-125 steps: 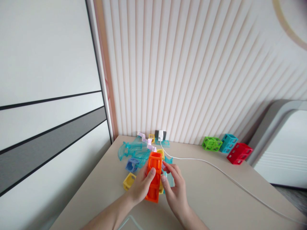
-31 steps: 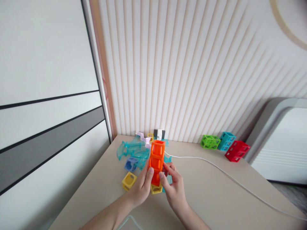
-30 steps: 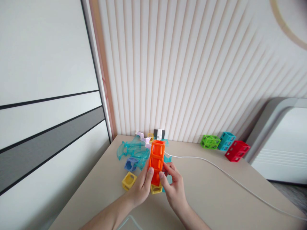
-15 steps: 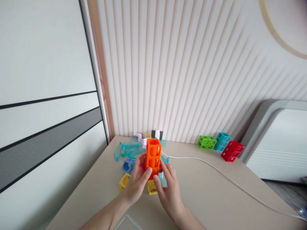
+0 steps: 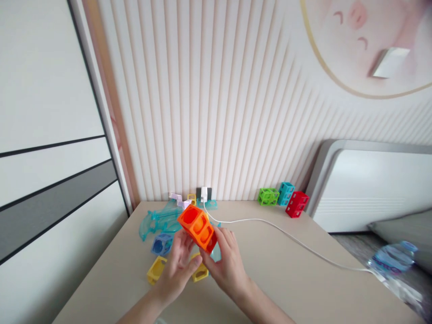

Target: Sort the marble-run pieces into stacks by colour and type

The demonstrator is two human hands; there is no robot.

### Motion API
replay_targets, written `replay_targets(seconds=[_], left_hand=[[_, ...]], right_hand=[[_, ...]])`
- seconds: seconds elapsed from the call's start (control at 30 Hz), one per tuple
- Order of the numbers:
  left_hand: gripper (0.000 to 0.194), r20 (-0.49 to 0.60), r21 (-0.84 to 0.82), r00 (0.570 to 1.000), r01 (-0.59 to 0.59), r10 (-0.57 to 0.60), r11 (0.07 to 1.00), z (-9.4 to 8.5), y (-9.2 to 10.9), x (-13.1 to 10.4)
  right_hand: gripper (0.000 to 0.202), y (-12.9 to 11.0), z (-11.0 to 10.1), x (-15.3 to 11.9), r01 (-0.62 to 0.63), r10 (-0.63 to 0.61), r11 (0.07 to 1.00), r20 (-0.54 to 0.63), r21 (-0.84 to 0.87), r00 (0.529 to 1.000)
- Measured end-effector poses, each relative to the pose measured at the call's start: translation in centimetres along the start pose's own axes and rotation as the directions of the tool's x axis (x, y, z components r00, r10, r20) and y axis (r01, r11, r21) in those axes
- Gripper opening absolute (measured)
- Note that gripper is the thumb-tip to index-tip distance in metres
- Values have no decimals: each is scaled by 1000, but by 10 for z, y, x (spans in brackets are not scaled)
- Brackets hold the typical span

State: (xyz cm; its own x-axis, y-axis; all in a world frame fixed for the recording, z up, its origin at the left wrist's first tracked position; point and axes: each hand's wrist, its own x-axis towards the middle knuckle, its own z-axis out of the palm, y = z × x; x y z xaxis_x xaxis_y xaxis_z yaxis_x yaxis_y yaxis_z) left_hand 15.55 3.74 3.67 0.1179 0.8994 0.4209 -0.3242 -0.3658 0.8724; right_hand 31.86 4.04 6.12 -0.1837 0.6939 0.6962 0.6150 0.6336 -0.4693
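Observation:
An orange block (image 5: 197, 226) of stacked open-frame cubes is held tilted above the table, its upper end leaning left. My right hand (image 5: 228, 261) grips its lower right end between thumb and fingers. Below the block's left side, my left hand (image 5: 178, 265) has its thumb and fingers apart; whether its fingertips touch the block I cannot tell. Behind the hands a yellow cube frame (image 5: 201, 273) is partly hidden. Left of my left hand lie another yellow cube frame (image 5: 155, 270) and a blue one (image 5: 162, 244).
Translucent teal pieces (image 5: 158, 220) and lilac pieces (image 5: 180, 200) lie at the back left. A white charger (image 5: 204, 194) trails a cable (image 5: 256, 219) rightward across the table. Green (image 5: 268, 196), blue (image 5: 286, 194) and red (image 5: 297, 204) blocks stand at the back right.
The orange block has gone from upright to tilted left. My left hand has loosened from it, while my right hand keeps its end. The view has swung to the right.

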Motion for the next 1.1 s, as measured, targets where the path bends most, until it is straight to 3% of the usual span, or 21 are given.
replay_targets(seconds=[0.1, 0.17, 0.27, 0.4, 0.47, 0.6, 0.7, 0.93, 1.1], left_hand=[[46, 6, 206, 998, -56, 56, 977, -6, -3, 0], [39, -9, 384, 996, -82, 93, 920, -11, -6, 0], [26, 107, 618, 963, -258, 246, 742, -19, -9, 0], [30, 431, 699, 835, -549, 342, 459, -21, -10, 4], [32, 512, 689, 790, -612, 339, 387, -19, -9, 5], [28, 514, 701, 780, -622, 357, 351, -17, -10, 6], [26, 493, 714, 788, -609, 368, 346, -18, -13, 6], [24, 498, 708, 793, -606, 352, 364, -17, -12, 4], [24, 494, 710, 787, -610, 368, 352, -14, -8, 5]], right_hand=[[33, 30, -24, 6, -132, 132, 991, -101, 9, 986], [38, 67, -48, 7, -264, 255, 965, -223, -9, 941], [52, 138, -97, 2, -522, 457, 851, -401, -65, 794], [56, 219, -166, -17, -718, 563, 688, -544, -108, 622], [52, 243, -192, -30, -790, 603, 600, -577, -128, 551], [48, 270, -217, -54, -875, 665, 455, -591, -164, 457], [46, 283, -219, -64, -895, 703, 395, -559, -208, 440], [51, 297, -216, -71, -867, 758, 344, -438, -359, 482], [53, 299, -216, -70, -852, 775, 303, -409, -427, 481]])
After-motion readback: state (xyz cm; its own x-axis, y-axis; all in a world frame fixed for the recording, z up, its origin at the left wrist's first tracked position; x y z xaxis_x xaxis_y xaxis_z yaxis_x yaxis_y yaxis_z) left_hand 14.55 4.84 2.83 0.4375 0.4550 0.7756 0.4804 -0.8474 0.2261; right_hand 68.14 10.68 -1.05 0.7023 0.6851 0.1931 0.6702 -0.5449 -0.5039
